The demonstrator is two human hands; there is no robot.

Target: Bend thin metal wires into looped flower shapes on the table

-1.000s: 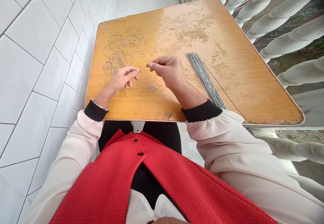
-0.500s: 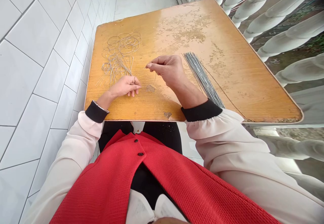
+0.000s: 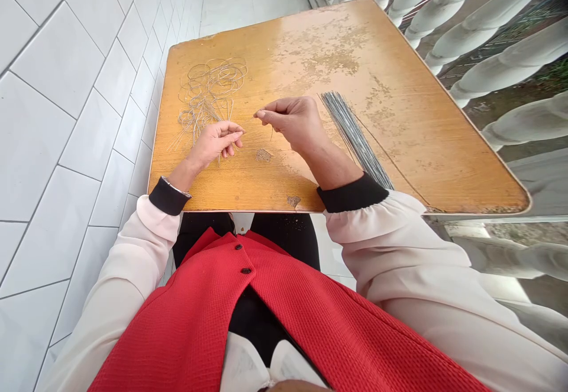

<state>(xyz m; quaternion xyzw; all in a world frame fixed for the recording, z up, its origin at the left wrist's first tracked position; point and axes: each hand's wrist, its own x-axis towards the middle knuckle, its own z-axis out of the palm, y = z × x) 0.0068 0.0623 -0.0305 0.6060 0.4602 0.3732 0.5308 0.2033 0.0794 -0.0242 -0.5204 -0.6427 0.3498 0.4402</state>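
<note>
My left hand [image 3: 217, 142] is closed in a pinch above the table's left half, with a thin wire end showing below its palm. To its right, my right hand [image 3: 293, 120] also pinches, thumb against forefinger, and a short piece of thin wire [image 3: 271, 134] hangs beneath its fingers. Whether one wire runs between both hands is too fine to make out. Just beyond my left hand lies a tangle of bent, looped wires [image 3: 213, 81]. A bundle of straight grey wires [image 3: 355, 136] rests beside my right wrist.
The wooden table [image 3: 426, 126] has a worn, peeling top with chipped patches. A white tiled wall [image 3: 93, 120] rises close on the left. Along the right stands a white balustrade [image 3: 470, 31]. My lap is against the table's near edge.
My left hand has moved up and slightly left, and its fingertips have risen nearly level with the right ones. My right hand has hardly moved and keeps its pinch.
</note>
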